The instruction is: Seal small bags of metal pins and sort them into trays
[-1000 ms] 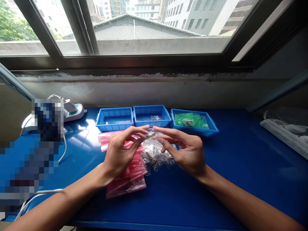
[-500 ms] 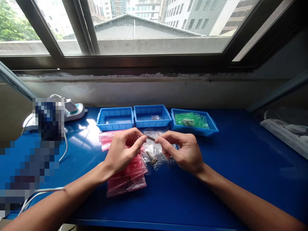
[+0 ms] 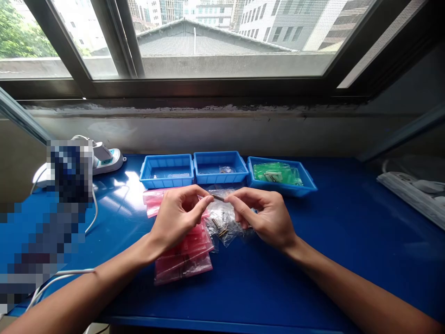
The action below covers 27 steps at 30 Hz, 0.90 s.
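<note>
A thin, dark metal pin [image 3: 219,198] spans the gap between my two hands. My left hand [image 3: 179,213] pinches one end between thumb and forefinger. At the other end, the fingertips of my right hand [image 3: 266,215] close on it in the same way. Just below lie clear plastic bags [image 3: 225,218], crumpled together, with several brass-coloured pins [image 3: 219,228] on or in them. Pink plastic bags [image 3: 184,266] are spread beneath my left hand and partly hidden by it.
Three blue bins stand in a row behind: the left bin [image 3: 167,183], the middle bin [image 3: 222,179] and the right bin [image 3: 306,188], which holds green bags [image 3: 278,172]. A power strip [image 3: 113,162] with white cables lies left on the blue table [image 3: 347,232]; another strip [image 3: 410,195] is at right.
Both hands keep their grip on the pin. It has tilted slightly and looks closer to level; my hands have shifted only a little to the right.
</note>
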{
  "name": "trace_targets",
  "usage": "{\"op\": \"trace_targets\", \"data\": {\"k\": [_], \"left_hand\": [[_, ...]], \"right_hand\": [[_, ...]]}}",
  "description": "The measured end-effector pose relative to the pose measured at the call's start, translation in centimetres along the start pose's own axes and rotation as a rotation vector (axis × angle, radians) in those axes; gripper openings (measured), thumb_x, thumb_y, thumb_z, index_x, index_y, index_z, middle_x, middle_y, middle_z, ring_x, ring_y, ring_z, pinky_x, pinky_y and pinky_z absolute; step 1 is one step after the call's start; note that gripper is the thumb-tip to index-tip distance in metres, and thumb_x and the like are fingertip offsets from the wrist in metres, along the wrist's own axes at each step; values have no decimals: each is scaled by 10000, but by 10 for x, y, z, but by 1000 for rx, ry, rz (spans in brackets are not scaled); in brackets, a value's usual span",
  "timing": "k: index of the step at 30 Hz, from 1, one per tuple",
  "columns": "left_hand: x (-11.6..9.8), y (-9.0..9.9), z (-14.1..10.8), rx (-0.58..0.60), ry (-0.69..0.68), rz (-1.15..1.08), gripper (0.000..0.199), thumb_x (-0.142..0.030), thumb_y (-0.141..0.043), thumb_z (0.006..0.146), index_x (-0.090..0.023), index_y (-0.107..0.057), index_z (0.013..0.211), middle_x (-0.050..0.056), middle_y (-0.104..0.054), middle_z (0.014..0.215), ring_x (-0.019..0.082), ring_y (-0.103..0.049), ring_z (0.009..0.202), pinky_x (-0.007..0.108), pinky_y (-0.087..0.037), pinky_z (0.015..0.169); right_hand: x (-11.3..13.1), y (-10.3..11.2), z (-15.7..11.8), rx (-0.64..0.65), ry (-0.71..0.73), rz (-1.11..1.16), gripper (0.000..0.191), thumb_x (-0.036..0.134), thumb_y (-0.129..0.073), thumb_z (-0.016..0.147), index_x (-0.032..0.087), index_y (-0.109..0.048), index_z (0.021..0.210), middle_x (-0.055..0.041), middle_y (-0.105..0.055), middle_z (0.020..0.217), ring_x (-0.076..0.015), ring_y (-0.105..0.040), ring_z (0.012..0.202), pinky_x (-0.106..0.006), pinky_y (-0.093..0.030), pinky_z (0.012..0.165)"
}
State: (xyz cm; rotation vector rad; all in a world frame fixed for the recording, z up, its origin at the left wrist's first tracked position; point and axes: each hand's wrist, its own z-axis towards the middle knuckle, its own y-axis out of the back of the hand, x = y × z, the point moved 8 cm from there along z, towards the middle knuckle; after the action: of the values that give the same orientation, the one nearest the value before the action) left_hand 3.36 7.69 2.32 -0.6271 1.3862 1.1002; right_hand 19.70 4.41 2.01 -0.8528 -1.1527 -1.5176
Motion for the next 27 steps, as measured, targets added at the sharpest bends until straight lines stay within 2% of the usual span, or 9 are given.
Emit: {"op": "trace_targets", "data": {"k": [2, 5, 9, 12, 17, 19, 22, 24, 27], "left_hand": [[-2, 1, 0, -9, -49, 30, 208, -302, -680, 975, -132, -740, 872, 6, -700, 644, 100, -624, 523, 188, -493, 492], [-7, 4, -1, -38, -120, 86, 147, -260, -684, 975, -140, -764, 946, 52, -796, 839, 141, -735, 663, 227, -590, 591], [-14, 8, -2, -96, -190, 145, 163, -198, -669, 970, -161, -760, 1100, 75, -815, 1078, 182, -787, 880, 274, -653, 719], [-18, 8, -4, -107, -235, 150, 211, -173, -657, 969, -167, -738, 1164, 75, -804, 1143, 191, -783, 973, 296, -663, 804], [-18, 8, -4, -109, -243, 160, 199, -175, -668, 972, -165, -736, 1158, 71, -804, 1129, 180, -775, 971, 295, -646, 832], [-17, 8, -4, -99, -235, 161, 126, -204, -678, 973, -165, -754, 1066, 62, -813, 1037, 179, -773, 907, 289, -635, 785], [-11, 6, -2, -58, -164, 129, 155, -271, -672, 987, -156, -736, 906, 28, -768, 788, 144, -718, 673, 243, -573, 610], [-7, 4, -2, -43, -112, 106, 218, -309, -654, 996, -152, -709, 855, 7, -708, 694, 116, -646, 569, 217, -510, 526], [-4, 5, -2, -59, -70, 75, 232, -345, -599, 1020, -160, -687, 911, -6, -663, 680, 110, -609, 564, 204, -471, 500]], "right_hand": [[-1, 1, -1, -21, -1, 37, 172, 294, -715, 942, 155, -815, 926, 6, -710, 594, -113, -613, 401, -221, -499, 404], [0, 4, -2, -53, 44, 23, 164, 267, -721, 944, 176, -830, 1026, -48, -818, 802, -140, -700, 481, -234, -526, 417], [6, 8, -4, -95, 162, -102, 239, 172, -696, 935, 223, -825, 1130, -79, -819, 1152, -208, -805, 745, -280, -617, 537], [9, 9, -7, -105, 221, -142, 266, 147, -693, 934, 246, -825, 1142, -65, -784, 1246, -257, -813, 951, -312, -660, 643], [14, 8, -7, -100, 253, -156, 255, 144, -698, 932, 235, -827, 1132, -71, -801, 1209, -263, -803, 1017, -289, -658, 661], [17, 7, -4, -86, 241, -156, 216, 161, -703, 931, 215, -831, 1097, -74, -838, 1074, -228, -820, 851, -272, -642, 618], [18, 2, 1, -7, 188, -159, 141, 219, -704, 939, 185, -820, 866, -38, -809, 739, -158, -733, 542, -246, -583, 516], [14, -3, 4, 67, 126, -141, 253, 278, -693, 950, 177, -768, 730, -20, -743, 610, -142, -676, 467, -239, -545, 475], [0, -2, 8, 73, -9, -16, 323, 399, -704, 947, 171, -749, 722, -14, -698, 568, -132, -623, 419, -236, -513, 431]]}}
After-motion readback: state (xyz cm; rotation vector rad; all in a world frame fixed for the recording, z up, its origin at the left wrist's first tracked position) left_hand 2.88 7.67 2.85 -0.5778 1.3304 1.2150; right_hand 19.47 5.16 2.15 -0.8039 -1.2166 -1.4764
